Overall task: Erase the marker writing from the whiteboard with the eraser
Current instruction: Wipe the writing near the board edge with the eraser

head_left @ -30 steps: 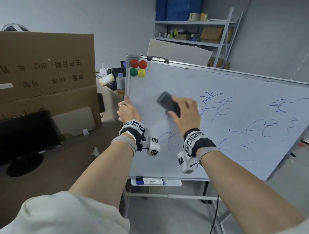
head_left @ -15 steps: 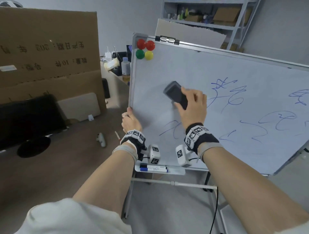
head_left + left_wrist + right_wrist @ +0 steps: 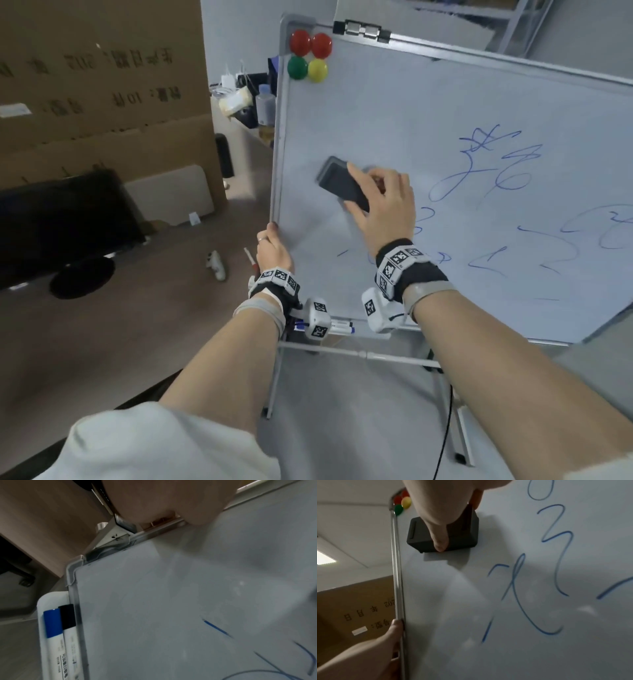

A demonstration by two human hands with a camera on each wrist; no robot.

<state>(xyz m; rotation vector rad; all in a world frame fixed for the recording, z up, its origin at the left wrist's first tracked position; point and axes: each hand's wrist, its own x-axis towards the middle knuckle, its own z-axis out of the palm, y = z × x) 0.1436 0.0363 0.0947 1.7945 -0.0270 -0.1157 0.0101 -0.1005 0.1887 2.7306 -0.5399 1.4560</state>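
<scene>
A white whiteboard (image 3: 394,113) on a stand carries blue marker writing (image 3: 493,164) across its middle and right; more strokes (image 3: 518,595) show in the right wrist view. My right hand (image 3: 383,205) grips a dark grey eraser (image 3: 340,183) and presses it flat on the board's left part, thumb along its lower side (image 3: 440,539). My left hand (image 3: 272,248) holds the board's left frame edge (image 3: 276,171), thumb on the front (image 3: 396,624). In the left wrist view the palm (image 3: 168,500) sits over that frame, fingers hidden behind it.
Round magnets (image 3: 310,54) sit at the board's top left corner. A tray (image 3: 51,635) under the lower edge holds a blue marker (image 3: 52,623) and a black one (image 3: 67,616). Cardboard boxes (image 3: 102,85), a dark monitor (image 3: 65,222) and a desk (image 3: 102,325) stand to the left.
The eraser has slid left and down across the board in my right hand. My left hand has slipped lower along the frame. The view has shifted downward and closer.
</scene>
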